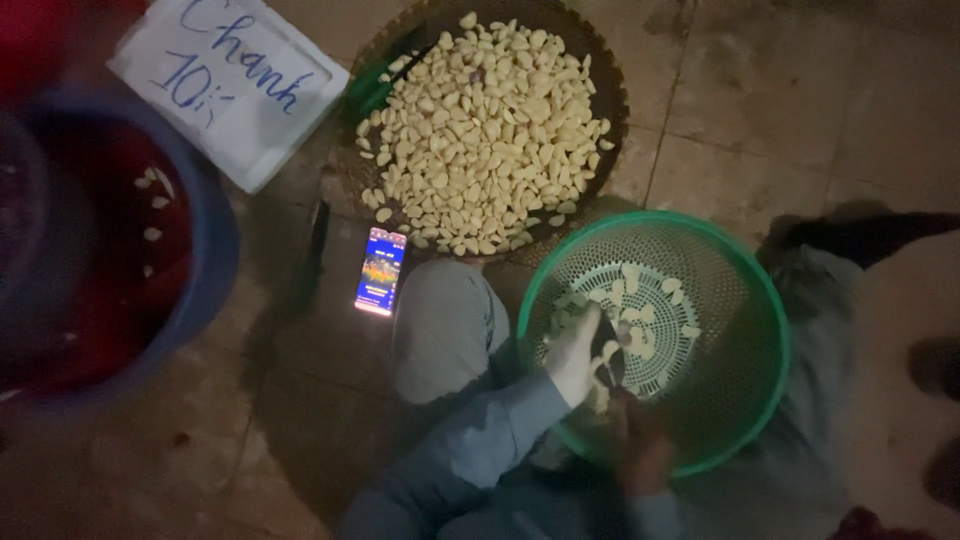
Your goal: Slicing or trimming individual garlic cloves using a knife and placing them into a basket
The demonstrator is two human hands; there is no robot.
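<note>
Seen from above, dim light, tiled floor (780, 110). Sitting low, knees in grey cloth drawn up around a green basket (745, 300), kept between the legs so peeled pieces drop straight in. Left hand (575, 352) over the basket's near rim, fingers curled shut on what looks like a garlic clove (608, 352), pale and small, held right above the mesh. Right hand (640, 445) lower and darker, just beside the left at the rim, blurred; cannot tell how far closed or whether holding a blade or anything else. A few cloves (640, 300) lying on the basket's pale slatted bottom, most of it bare. Beyond the basket, touching or nearly touching its far rim, a wide dark woven tray (600, 75) heaped with a big pile (485, 135) of pale peeled cloves, probably spread flat to stay within reach and keep dry. Something green (370, 85) tucked under the pile's left edge, unclear what. A phone (381, 270), screen lit, flat on the floor just beside the left knee and near the tray, angled to be watched while working. A white card (235, 85) with blue handwriting lying partly over the tray's left side. At far left a large blue tub (215, 250) with a red inside, a few pale scraps (152, 205) clinging within, likely for skins, well apart from the basket. At far right a pale blurred shape (900, 350), too unclear to name.
</note>
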